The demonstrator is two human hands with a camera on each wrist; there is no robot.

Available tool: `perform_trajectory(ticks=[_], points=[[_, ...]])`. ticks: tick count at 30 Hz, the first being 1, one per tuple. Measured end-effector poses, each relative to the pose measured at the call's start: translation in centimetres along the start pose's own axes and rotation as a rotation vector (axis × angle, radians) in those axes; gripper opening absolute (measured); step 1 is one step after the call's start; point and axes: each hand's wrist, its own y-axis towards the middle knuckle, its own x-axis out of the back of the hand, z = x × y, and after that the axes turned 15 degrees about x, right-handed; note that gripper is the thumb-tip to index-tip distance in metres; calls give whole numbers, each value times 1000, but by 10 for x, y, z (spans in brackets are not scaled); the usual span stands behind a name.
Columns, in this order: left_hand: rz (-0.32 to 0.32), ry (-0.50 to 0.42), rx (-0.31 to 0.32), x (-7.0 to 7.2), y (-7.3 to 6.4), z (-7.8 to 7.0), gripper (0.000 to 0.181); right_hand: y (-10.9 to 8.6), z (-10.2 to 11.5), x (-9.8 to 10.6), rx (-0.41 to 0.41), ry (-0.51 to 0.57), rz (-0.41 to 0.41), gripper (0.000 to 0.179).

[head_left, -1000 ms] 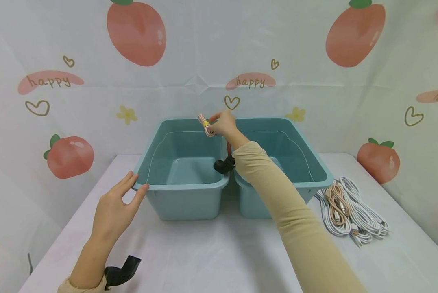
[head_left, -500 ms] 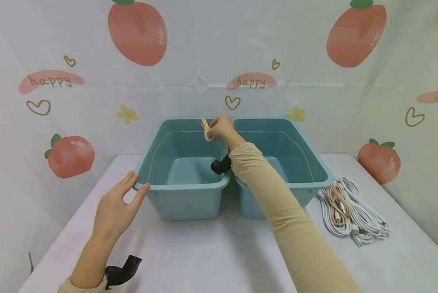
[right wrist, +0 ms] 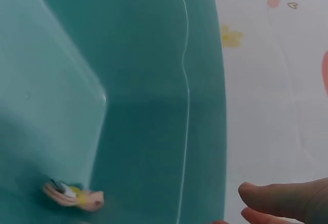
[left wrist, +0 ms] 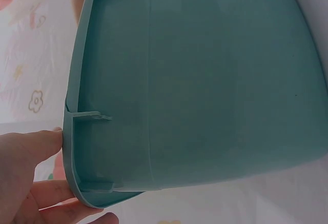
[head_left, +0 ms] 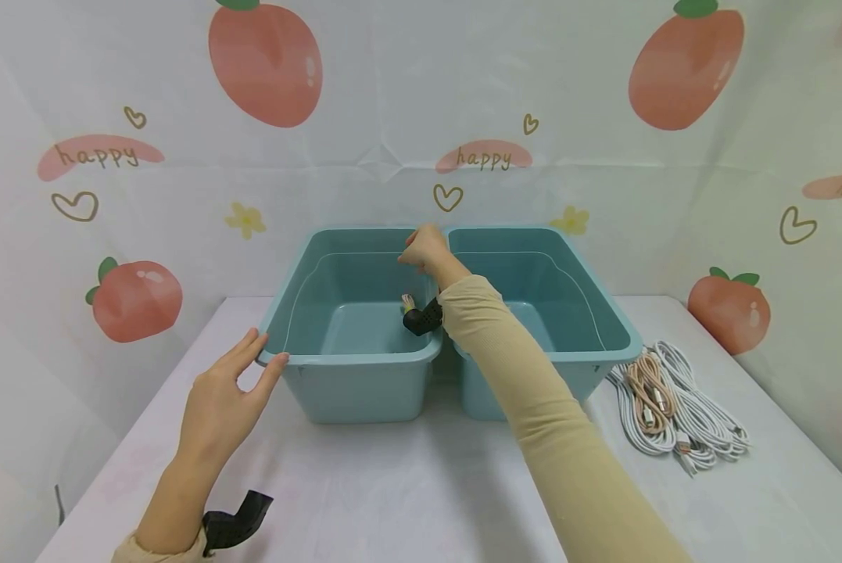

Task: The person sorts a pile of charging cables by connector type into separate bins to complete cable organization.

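Two light-blue plastic bins stand side by side in the head view. My left hand [head_left: 220,407] holds the front left corner of the left bin [head_left: 364,391], its thumb and fingers at the rim [left wrist: 72,131]. Over that bin's right side hovers my right hand [head_left: 426,249], fingers loosely extended and nothing between them. Below it in the same bin is a small pink-and-white cable bundle [right wrist: 77,197] with a yellow tie. In the head view only an end of this cable [head_left: 408,302] shows past the black wrist camera [head_left: 423,317].
The right bin [head_left: 547,313] stands beside the left one, partly behind my right sleeve [head_left: 533,383]. Coiled white cables [head_left: 702,407] and a beige cable coil [head_left: 650,391] lie right of it on the white-covered table [head_left: 364,500]. A fruit-patterned cloth [head_left: 392,94] hangs behind.
My right hand lowered slightly and let go of the cable bundle, which dropped from rim height into the left bin. My left hand stays at the bin's corner.
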Motion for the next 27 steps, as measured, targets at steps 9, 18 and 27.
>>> perform_trajectory(ticks=[9, 18, 27], points=[[-2, 5, -2, 0, 0, 0, 55, -12, 7, 14, 35, 92, 75, 42], [-4, 12, 1, -1, 0, 0, 56, -24, 15, 35, 94, 79, 104, 42], [-7, 17, 1, 0, 0, 0, 56, -44, 20, 54, 198, 130, 155, 42]])
